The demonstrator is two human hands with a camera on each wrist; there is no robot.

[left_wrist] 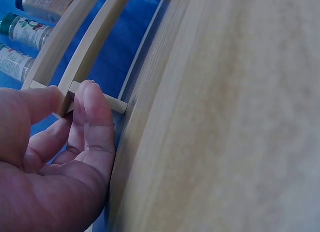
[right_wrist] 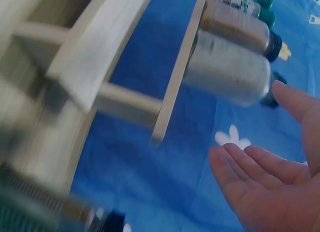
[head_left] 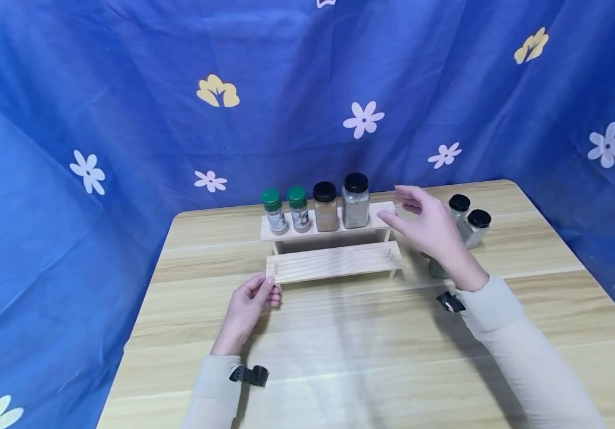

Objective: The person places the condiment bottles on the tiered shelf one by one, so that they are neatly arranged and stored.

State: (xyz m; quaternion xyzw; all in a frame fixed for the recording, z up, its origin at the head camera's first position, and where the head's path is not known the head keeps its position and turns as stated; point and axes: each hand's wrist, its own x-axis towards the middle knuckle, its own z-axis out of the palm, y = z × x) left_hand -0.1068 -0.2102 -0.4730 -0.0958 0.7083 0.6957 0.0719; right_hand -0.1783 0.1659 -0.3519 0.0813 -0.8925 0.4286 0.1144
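Observation:
A two-tier wooden rack (head_left: pixel 334 263) stands on the table. My left hand (head_left: pixel 248 307) pinches the left end of its lower shelf; in the left wrist view the thumb (left_wrist: pixel 44 101) lies on one side and the fingers on the other. Along the upper shelf stand two green-capped spice bottles (head_left: pixel 275 215) (head_left: pixel 300 215), a black-capped jar of brown spice (head_left: pixel 325 215) and a larger black-capped jar of greyish contents (head_left: pixel 356 208). Beside the larger jar, my right hand (head_left: pixel 429 226) hovers at the rack's right end, thumb and fingers apart, holding nothing.
Right of the rack, two black-capped jars (head_left: pixel 477 229) (head_left: pixel 459 204) stand partly behind my right hand. Another dark greenish container (head_left: pixel 437 270) is mostly hidden by that wrist. A blue flowered cloth (head_left: pixel 286 131) hangs behind the wooden table (head_left: pixel 307 369).

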